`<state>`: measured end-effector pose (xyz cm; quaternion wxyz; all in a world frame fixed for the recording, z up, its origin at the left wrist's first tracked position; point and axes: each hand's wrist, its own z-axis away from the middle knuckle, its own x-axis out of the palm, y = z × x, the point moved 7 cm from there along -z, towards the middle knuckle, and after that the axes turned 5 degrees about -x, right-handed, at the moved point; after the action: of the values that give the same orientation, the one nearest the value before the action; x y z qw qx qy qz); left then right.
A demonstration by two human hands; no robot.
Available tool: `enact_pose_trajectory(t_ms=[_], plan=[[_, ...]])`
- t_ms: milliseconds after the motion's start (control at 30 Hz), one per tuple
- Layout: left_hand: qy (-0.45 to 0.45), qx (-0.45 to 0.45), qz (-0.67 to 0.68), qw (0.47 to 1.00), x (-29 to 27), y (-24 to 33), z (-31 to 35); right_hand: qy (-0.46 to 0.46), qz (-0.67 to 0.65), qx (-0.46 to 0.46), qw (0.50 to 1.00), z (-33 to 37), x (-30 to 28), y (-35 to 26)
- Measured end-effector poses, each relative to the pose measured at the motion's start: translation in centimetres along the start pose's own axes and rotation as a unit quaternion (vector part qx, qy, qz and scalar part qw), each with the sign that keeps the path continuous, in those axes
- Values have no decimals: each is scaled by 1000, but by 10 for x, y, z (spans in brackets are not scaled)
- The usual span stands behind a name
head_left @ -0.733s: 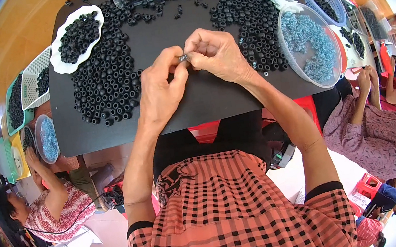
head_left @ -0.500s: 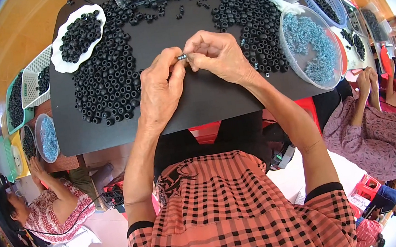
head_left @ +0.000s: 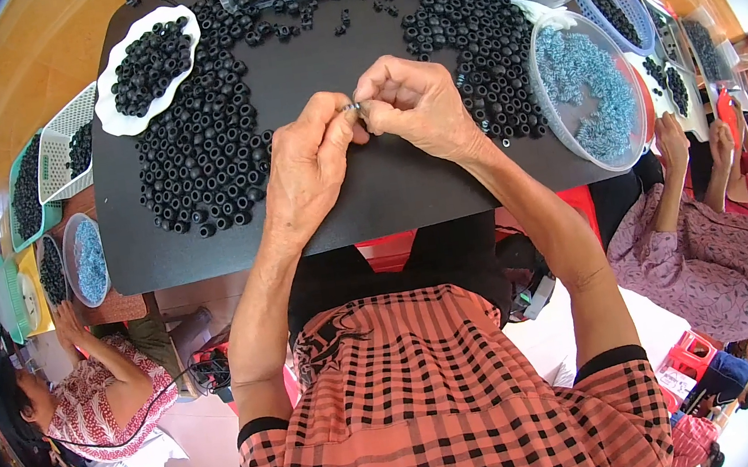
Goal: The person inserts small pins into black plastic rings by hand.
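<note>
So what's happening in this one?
A person sits at a black board strewn with small black rings. The left hand and right hand meet at the fingertips, pinching a tiny metal piece between them. A clear tub of blue bits sits at the right, a white dish of rings at the left.

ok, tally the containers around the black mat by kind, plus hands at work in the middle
White scalloped tray of black beads: 1
Round clear tub of blue pieces on the right: 1
Mesh baskets on the left: 2
Hands pinching one small part: 2, left hand and right hand
Total: 6
</note>
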<state>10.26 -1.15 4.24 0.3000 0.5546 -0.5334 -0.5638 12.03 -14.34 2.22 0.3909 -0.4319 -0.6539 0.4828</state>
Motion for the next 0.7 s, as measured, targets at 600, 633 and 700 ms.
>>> enact_pose_trajectory(t_ms=[600, 633, 700], plan=[[34, 121, -187, 974, 3, 18, 3, 8, 25, 9, 1000, 0, -5, 2], [35, 120, -187, 974, 1, 18, 4, 7, 24, 9, 1000, 0, -4, 2], [-20, 44, -142, 989, 1, 7, 2, -3, 8, 3, 1000, 1, -1, 0]])
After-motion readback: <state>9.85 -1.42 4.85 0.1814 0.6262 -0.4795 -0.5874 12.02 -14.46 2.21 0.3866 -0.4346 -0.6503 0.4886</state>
